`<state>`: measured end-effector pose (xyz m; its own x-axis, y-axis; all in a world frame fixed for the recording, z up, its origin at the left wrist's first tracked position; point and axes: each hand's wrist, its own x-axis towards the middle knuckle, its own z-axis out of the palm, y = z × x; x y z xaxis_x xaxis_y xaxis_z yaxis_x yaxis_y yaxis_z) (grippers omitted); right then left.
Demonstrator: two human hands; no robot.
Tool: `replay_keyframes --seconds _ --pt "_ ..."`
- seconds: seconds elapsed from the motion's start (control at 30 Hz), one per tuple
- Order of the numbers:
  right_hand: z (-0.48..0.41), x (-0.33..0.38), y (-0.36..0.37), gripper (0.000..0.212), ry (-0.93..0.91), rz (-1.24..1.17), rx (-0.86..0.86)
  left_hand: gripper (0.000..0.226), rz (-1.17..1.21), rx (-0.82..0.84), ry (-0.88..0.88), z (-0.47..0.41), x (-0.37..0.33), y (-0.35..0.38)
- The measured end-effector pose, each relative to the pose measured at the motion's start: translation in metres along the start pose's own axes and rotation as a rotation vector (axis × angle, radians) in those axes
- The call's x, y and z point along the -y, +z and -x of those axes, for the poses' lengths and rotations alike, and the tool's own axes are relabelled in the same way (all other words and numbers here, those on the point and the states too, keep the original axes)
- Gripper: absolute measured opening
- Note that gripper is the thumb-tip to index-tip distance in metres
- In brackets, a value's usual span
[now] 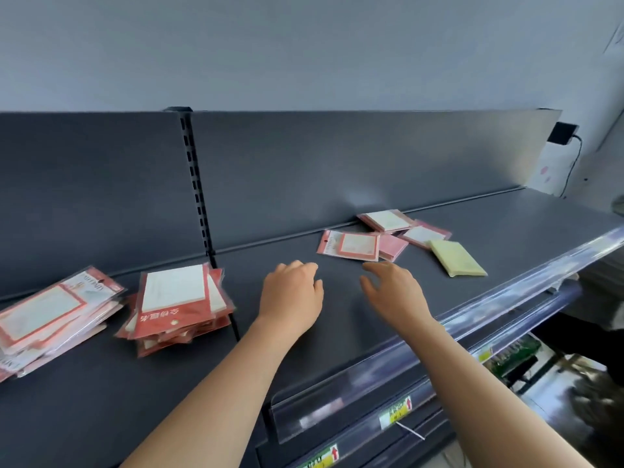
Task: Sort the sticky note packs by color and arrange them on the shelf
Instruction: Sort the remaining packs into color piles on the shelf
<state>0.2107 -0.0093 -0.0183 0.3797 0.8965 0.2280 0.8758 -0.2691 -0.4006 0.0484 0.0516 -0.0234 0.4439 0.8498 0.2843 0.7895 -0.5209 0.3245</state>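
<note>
The dark gray shelf (337, 315) holds all the sticky note packs. Far to the left lies a messy pile of red and white packs (57, 315) in clear bags. Just beside it sits a taller pile of red packs (179, 302), with a white pad on top. Well apart, on the right and near the back, some loose packs lie spread out. One red and white pack (351, 246) lies flat at the front of that bunch, and a pink pack (391, 246) touches its right side. Two more red-edged packs (386, 220) lie behind them, close to the back panel (337, 163). A yellow pack (457, 258) lies alone at the right end of the bunch. The left hand (292, 293) is above the bare middle of the shelf, its fingers loosely bent and holding nothing. The right hand (393, 292) is next to it, fingers spread a little and holding nothing, its tips close to the red and white pack. A black post with slots (197, 184) runs up the back panel. A clear plastic strip (371, 383) runs along the front edge, and lower down are yellow-green tags with red arrows (395, 412). Above is a pale wall (304, 45), and a small black box with a cord (562, 132) hangs at the right.
</note>
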Motion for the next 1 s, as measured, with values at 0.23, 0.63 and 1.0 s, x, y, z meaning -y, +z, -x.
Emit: replay_keyframes --seconds 0.23,0.63,1.0 --pt "-0.050 -0.053 0.003 0.033 -0.085 0.015 0.032 0.035 0.015 0.091 -0.091 -0.049 -0.026 0.031" --pt "-0.105 -0.124 -0.002 0.042 -0.435 -0.055 0.223 0.059 -0.088 0.193 -0.337 -0.110 -0.063 0.080" --pt "-0.113 -0.210 -0.034 0.023 -0.053 0.225 0.022 0.070 -0.068 0.224 -0.472 -0.104 -0.108 0.096"
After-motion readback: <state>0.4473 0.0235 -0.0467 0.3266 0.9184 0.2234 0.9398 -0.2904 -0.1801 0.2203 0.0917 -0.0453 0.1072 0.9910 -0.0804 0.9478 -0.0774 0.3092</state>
